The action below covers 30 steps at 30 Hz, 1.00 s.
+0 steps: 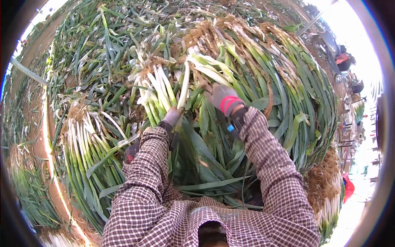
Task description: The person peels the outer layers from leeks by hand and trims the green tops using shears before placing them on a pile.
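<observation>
My left hand, in a grey glove, is closed round the stem of a leek whose white end points up. Just left of it lies a small bunch of peeled leeks with white stems and roots. My right hand, in a grey glove with a pink band, is at the lower end of pale, partly stripped leaves. Its fingers are bent, and what they hold is hidden. Beneath and right of it spreads a large pile of unpeeled leeks with brown roots.
Another bundle of cleaned leeks lies at the left. Stripped leaves cover the ground ahead. More bundled leeks stand at the lower right, near a red bag. A vehicle is at the upper right.
</observation>
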Each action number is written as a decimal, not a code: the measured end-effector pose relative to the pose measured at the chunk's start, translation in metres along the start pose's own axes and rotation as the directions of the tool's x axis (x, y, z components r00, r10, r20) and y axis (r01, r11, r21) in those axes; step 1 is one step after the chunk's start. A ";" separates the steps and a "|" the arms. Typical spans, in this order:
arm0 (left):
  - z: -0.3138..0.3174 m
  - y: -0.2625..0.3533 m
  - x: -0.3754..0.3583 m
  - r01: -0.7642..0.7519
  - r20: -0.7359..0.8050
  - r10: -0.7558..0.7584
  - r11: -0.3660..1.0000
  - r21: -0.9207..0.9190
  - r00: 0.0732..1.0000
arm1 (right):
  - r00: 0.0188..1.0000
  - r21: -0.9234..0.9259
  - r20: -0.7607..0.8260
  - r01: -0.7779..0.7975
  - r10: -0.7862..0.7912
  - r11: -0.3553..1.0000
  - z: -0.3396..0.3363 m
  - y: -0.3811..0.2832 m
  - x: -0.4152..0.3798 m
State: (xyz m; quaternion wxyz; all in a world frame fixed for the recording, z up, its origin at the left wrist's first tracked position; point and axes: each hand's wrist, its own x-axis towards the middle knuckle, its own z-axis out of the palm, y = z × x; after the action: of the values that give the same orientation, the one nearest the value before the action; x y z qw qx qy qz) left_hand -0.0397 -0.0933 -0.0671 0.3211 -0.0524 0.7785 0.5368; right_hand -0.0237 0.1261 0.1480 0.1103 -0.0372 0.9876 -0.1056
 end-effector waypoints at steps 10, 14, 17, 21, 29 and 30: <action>-0.020 0.002 -0.046 0.211 0.004 -0.230 0.886 -0.414 0.973 | 0.988 -0.022 0.115 -0.100 0.102 0.995 0.035 0.016 0.042; -0.023 -0.062 0.007 0.206 -0.225 -0.290 0.919 -0.337 0.930 | 0.991 0.134 -0.029 -0.123 0.128 0.983 0.039 0.038 0.011; -0.006 0.005 -0.014 0.163 -0.521 -0.075 0.979 0.126 0.850 | 0.997 0.286 -0.048 -0.039 0.055 0.958 0.005 0.021 -0.058; 0.017 0.183 -0.065 -0.468 -0.074 0.822 0.393 0.791 0.564 | 0.947 0.433 -0.278 -0.027 0.162 0.901 -0.016 0.031 -0.156; 0.084 0.296 -0.012 -0.466 0.703 0.509 -0.527 0.711 0.496 | 0.770 0.645 -0.361 -0.201 0.525 0.738 -0.041 0.072 -0.249; 0.069 0.290 -0.023 -0.495 0.772 0.487 -0.592 0.636 0.409 | 0.755 0.678 -0.376 -0.171 0.537 0.715 -0.039 0.074 -0.257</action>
State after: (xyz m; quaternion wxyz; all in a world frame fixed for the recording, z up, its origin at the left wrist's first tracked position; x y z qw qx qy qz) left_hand -0.1142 0.0822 0.1636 -0.1074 0.6282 0.7589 -0.1340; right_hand 0.2139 0.2308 0.2229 -0.1527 0.2314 0.8750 -0.3968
